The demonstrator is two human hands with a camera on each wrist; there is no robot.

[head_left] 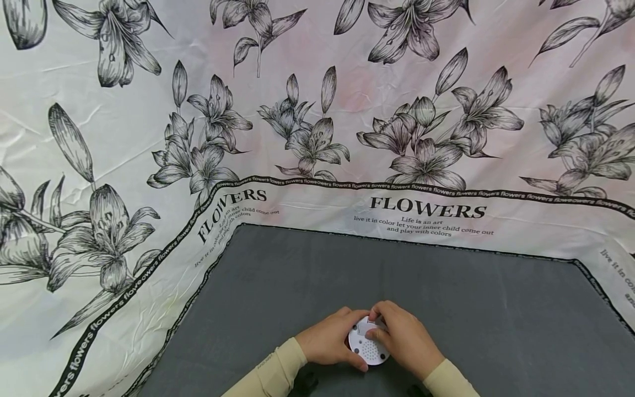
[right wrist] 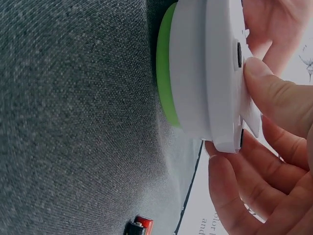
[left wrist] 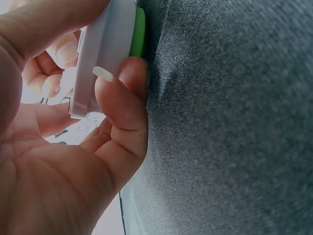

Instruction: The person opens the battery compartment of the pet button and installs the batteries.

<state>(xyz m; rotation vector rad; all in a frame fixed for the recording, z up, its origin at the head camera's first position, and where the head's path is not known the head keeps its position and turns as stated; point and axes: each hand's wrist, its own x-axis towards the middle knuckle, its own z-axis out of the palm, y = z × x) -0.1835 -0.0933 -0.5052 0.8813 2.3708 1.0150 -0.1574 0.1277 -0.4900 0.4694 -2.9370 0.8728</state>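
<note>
the round white device (head_left: 368, 350) is located at the lower centre of the gray surface (head_left: 397, 275), between the two hands. its perforated face is directed upward; dark round feet (head_left: 382, 357) are set near the rim of that face. a green base (right wrist: 166, 73) is on the opposite side, directed toward the gray surface; whether the two are in contact cannot be told.

left hand (head_left: 329, 336): grips the device from its left side. thumb and fingers are spread around the rim, with the opening set to the width of the device.

right hand (head_left: 409, 339): set narrow at the upper right part of the device. the thumb tip rests on the face, and the fingers are bent about the edge, pinching the device there. a thin white flap (right wrist: 253, 117) projects at an angle from the face, next to the thumb and fingers.

a small red and black cylinder (right wrist: 139, 226) lies on the gray surface, apart from the device, and is partly cut off by the lower edge of the right wrist view.

a white flower-printed cloth (head_left: 307, 204) borders the gray surface. a black strip (head_left: 327, 183) with repeated "flowers" lettering runs along this border. both forearms are covered by pale yellow sleeves (head_left: 278, 366).
</note>
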